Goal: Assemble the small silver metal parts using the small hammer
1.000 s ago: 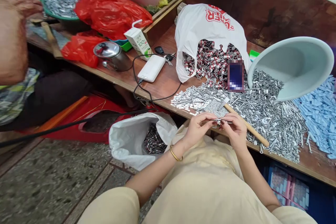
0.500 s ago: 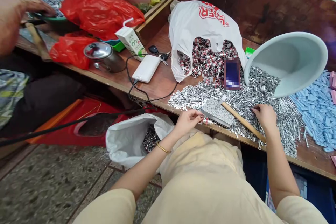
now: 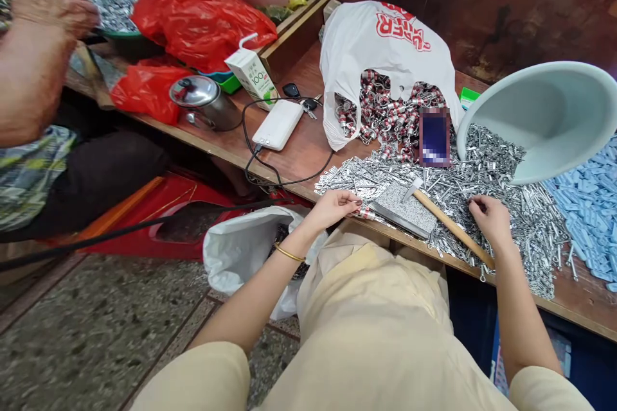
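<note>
My left hand point(image 3: 333, 207) is closed in a pinch at the table's front edge, on the end of a small red-banded metal piece point(image 3: 366, 213). Just right of it a flat metal bar point(image 3: 400, 219) lies along a speckled block point(image 3: 398, 198). A hammer point(image 3: 450, 225) with a wooden handle rests across the loose parts, between my two hands. Over the pile of small silver metal parts point(image 3: 535, 231) is my right hand point(image 3: 492, 221), thumb and fingers pinched together; whatever is between them is too small to make out.
Behind the pile, a white plastic bag point(image 3: 351, 32) spills red-banded pieces, and a pale basin point(image 3: 554, 122) lies tilted. A power bank point(image 3: 278, 124) with a cable, a drink carton point(image 3: 253, 77) and a steel mug point(image 3: 207, 103) stand left. A co-worker's hand point(image 3: 53, 6) is far left.
My left hand has drawn left with the red-banded piece, away from the bar. My right hand stays over the pile. The co-worker's hand has moved off the green basin. The view has shifted slightly.
</note>
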Motion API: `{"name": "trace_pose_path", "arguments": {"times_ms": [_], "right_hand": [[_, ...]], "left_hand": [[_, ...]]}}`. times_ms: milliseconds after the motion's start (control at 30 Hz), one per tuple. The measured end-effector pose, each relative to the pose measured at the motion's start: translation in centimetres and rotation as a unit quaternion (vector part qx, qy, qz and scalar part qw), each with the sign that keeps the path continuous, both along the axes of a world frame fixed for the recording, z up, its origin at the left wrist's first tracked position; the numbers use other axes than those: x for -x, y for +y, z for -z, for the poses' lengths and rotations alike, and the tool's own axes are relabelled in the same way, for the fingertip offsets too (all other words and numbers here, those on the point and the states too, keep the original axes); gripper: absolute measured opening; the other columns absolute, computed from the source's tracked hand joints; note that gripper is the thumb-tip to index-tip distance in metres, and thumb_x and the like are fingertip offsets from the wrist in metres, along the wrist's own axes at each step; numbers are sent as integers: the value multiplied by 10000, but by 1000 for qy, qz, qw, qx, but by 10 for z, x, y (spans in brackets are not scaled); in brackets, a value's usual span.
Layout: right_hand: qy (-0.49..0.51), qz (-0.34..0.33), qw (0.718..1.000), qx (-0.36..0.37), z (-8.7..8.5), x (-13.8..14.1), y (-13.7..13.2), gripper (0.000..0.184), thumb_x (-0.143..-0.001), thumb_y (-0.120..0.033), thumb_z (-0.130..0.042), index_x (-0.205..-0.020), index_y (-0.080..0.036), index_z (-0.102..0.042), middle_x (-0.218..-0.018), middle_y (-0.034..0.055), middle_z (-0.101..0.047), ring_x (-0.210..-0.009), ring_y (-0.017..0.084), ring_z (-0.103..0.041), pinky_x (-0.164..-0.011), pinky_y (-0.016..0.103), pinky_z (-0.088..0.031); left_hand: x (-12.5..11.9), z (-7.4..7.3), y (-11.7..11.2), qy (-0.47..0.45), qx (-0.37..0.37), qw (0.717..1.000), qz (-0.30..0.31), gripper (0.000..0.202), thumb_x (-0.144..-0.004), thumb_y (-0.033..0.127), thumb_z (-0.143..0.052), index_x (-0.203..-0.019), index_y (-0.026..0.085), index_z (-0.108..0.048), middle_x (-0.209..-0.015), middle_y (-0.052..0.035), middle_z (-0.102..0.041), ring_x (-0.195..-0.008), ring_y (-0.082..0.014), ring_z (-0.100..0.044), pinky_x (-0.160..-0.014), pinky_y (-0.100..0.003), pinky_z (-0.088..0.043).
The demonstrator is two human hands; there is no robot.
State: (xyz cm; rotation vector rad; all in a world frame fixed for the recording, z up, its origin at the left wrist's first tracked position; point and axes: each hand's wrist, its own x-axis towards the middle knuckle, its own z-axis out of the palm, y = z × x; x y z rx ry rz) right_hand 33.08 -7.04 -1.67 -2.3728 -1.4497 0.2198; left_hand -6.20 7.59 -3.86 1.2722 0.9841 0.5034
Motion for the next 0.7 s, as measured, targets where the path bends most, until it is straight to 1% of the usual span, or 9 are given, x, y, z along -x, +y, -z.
{"name": "trace_pose_path", "arguments": {"times_ms": [100, 133, 233, 300, 367, 467, 533, 633, 700], "right_hand": [[66, 34, 994, -79, -2, 4, 0, 321, -864, -413, -518, -959, -186, -724, -911, 119, -736, -802, 253, -632, -785, 411, -484], [116, 42, 985, -117, -3, 7, 0, 291, -869, -417, -547, -956, -196, -716, -884, 111, -725, -772, 241, -623, -765, 411, -494], [337, 14, 923, -185, -12, 25, 2, 217, -869, -408, -656, -1000, -242, -702, -853, 77, -695, -711, 205, -610, -686, 384, -530], [428, -30, 887, -170, -17, 46, 7, 228, -853, -403, -712, -1028, -257, -705, -869, 63, -700, -709, 191, -630, -659, 370, -558], [473, -74, 868, -129, -21, 74, 16, 246, -827, -414, -752, -1004, -248, -709, -876, 53, -712, -725, 182, -652, -652, 358, -579], [572, -148, 804, -65, -23, 116, 39, 290, -774, -449, -809, -911, -217, -702, -895, 40, -709, -742, 156, -648, -676, 328, -580], [628, -175, 758, -25, -22, 137, 53, 350, -746, -497, -824, -875, -204, -682, -830, 21, -680, -677, 134, -608, -649, 308, -561], [687, -197, 699, 20, -21, 155, 66, 423, -705, -542, -837, -821, -202, -613, -736, -5, -618, -616, 119, -540, -573, 277, -508], [704, -212, 677, 33, -19, 160, 68, 446, -691, -544, -843, -793, -206, -570, -719, -10, -593, -613, 117, -517, -551, 264, -480]], "left_hand": [[0, -1, 0, 3, 6, 1000, 4, 296, -633, 375, -833, -774, 136, -728, -689, -31, -740, -640, -152, -677, -622, -252, -529], [0, -1, 0, 6, 9, 1000, 3, 289, -633, 367, -829, -775, 136, -728, -686, -29, -737, -637, -149, -674, -619, -249, -527], [0, -2, 1, 17, 14, 1000, 11, 264, -641, 346, -814, -777, 138, -725, -677, -24, -728, -632, -146, -668, -615, -245, -526], [-2, -2, 4, 20, 14, 999, 21, 241, -649, 334, -806, -771, 145, -719, -676, -22, -727, -631, -149, -670, -606, -242, -527], [-5, -2, 6, 22, 13, 999, 30, 215, -652, 316, -799, -757, 151, -710, -678, -20, -728, -623, -146, -668, -589, -234, -520], [-10, -3, 10, 26, 25, 998, 44, 176, -655, 278, -786, -745, 151, -705, -674, -19, -728, -601, -137, -660, -576, -221, -510], [-13, -4, 12, 28, 38, 998, 51, 148, -658, 251, -776, -733, 148, -701, -657, -13, -717, -577, -125, -645, -576, -217, -509], [-15, -3, 13, 31, 48, 997, 48, 116, -660, 218, -769, -708, 148, -690, -613, 7, -683, -536, -109, -611, -567, -215, -508], [-16, -3, 13, 32, 45, 997, 46, 113, -657, 205, -774, -687, 149, -681, -587, 13, -663, -518, -111, -599, -557, -220, -505]]}}
